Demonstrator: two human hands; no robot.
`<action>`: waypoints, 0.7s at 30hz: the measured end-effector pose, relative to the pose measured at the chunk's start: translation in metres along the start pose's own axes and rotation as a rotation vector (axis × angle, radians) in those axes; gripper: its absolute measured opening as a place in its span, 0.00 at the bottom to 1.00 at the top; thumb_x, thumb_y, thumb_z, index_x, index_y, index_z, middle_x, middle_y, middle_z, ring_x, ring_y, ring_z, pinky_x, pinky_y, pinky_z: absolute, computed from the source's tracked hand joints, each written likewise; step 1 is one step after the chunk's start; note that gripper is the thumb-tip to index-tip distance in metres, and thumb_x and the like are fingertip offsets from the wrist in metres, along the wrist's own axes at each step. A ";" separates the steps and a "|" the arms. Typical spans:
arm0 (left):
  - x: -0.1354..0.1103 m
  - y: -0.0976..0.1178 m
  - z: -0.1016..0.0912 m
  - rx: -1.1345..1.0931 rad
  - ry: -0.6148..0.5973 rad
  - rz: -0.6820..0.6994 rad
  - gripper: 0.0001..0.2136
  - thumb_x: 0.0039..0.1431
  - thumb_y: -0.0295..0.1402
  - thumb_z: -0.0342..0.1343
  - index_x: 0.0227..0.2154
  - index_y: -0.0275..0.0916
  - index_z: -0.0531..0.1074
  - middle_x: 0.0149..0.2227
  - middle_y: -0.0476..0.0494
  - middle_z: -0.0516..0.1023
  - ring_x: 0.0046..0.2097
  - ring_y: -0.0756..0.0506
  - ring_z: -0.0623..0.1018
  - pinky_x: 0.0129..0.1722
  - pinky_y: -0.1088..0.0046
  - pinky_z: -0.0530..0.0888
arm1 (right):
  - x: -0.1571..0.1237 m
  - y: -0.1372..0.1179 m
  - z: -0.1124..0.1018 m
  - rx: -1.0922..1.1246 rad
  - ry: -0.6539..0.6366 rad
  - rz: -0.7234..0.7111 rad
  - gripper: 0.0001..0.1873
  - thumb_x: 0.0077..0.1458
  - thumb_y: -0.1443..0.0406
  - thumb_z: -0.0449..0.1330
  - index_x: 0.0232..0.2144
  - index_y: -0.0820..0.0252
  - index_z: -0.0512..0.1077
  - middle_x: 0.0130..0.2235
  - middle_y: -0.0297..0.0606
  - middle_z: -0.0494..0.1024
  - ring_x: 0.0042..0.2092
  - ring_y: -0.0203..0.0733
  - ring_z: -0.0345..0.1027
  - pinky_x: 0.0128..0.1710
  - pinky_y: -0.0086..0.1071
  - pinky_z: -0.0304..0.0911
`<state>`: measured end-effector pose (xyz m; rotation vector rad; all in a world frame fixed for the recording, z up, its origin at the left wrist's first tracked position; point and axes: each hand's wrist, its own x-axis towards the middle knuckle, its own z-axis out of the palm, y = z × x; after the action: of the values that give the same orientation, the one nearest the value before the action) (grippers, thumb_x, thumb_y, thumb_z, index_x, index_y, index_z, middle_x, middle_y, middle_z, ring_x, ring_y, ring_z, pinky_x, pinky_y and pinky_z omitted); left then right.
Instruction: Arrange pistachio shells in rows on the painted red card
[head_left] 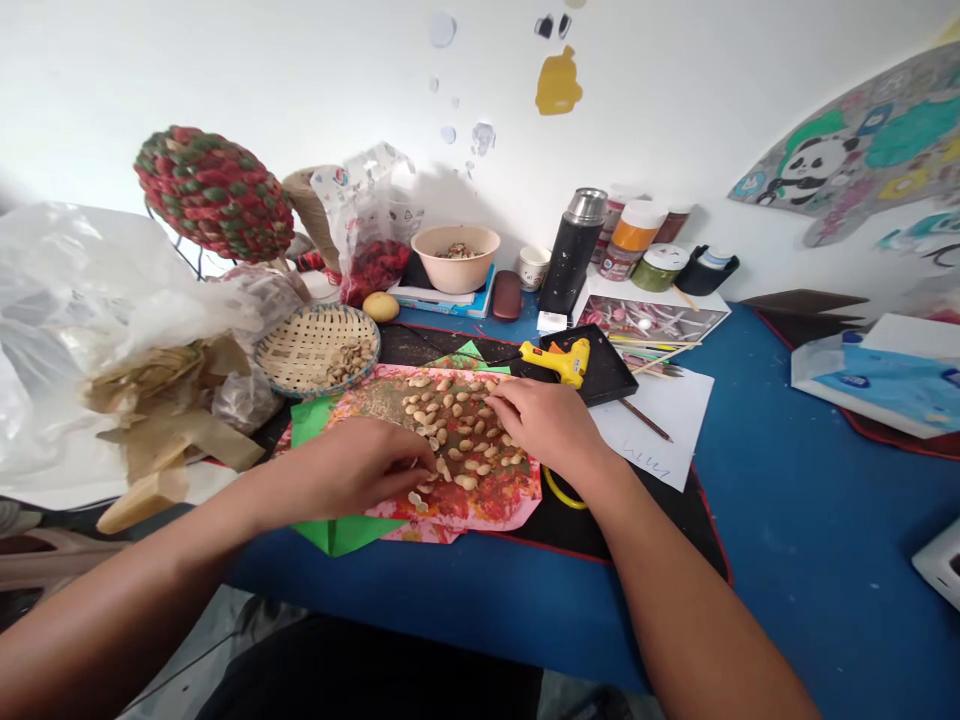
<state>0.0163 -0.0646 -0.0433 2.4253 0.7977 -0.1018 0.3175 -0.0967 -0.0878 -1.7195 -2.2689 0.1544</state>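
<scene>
Whole peanuts (466, 445) and a few split shells (418, 502) lie scattered over a red and brown paint-smeared sheet with pink edges (510, 510). Over its lower left part is my left hand (367, 462), thumb and fingertips pinched together low among the shells; what they hold is hidden. My right hand (544, 418) rests at the sheet's right side, its fingers bent and closed beside the peanuts. Whatever sits between those fingertips is too small to make out. Green paper (349, 533) sticks out from under the sheet.
A woven basket (300, 345) with peanut shells stands left, near plastic bags (82, 290) and a potato (381, 306). Behind are a bowl (456, 258) and a black flask (574, 250). A yellow glue gun (559, 360) lies by a black tray (611, 375); paint jars (637, 225) stand behind.
</scene>
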 end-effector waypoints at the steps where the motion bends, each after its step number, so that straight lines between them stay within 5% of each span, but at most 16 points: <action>1: -0.003 -0.004 -0.007 -0.053 0.023 -0.003 0.15 0.82 0.41 0.56 0.50 0.47 0.89 0.45 0.46 0.93 0.42 0.43 0.88 0.41 0.71 0.76 | 0.000 0.000 0.000 -0.001 0.002 0.001 0.14 0.85 0.60 0.63 0.48 0.56 0.89 0.49 0.42 0.94 0.47 0.49 0.88 0.39 0.37 0.59; 7: -0.010 -0.039 -0.037 -0.035 0.201 -0.209 0.21 0.77 0.52 0.57 0.48 0.44 0.89 0.32 0.47 0.86 0.33 0.43 0.81 0.35 0.69 0.72 | 0.000 -0.001 0.000 0.009 0.012 -0.009 0.13 0.85 0.61 0.64 0.49 0.55 0.89 0.52 0.41 0.95 0.48 0.48 0.89 0.40 0.37 0.60; 14: 0.008 -0.054 -0.023 -0.019 0.071 -0.244 0.18 0.74 0.48 0.55 0.42 0.46 0.87 0.36 0.49 0.90 0.36 0.42 0.84 0.39 0.68 0.74 | 0.000 0.003 0.002 0.020 0.014 -0.022 0.14 0.85 0.61 0.63 0.48 0.55 0.88 0.51 0.41 0.94 0.48 0.47 0.88 0.40 0.36 0.61; 21: 0.011 -0.059 -0.017 0.111 0.138 -0.366 0.14 0.73 0.45 0.58 0.45 0.48 0.88 0.35 0.49 0.89 0.35 0.41 0.84 0.38 0.67 0.71 | -0.001 0.004 0.004 0.029 0.011 -0.019 0.16 0.85 0.60 0.60 0.48 0.55 0.88 0.52 0.41 0.94 0.47 0.47 0.87 0.40 0.37 0.61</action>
<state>-0.0098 -0.0110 -0.0614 2.3810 1.3249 -0.1228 0.3200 -0.0960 -0.0930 -1.6795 -2.2629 0.1726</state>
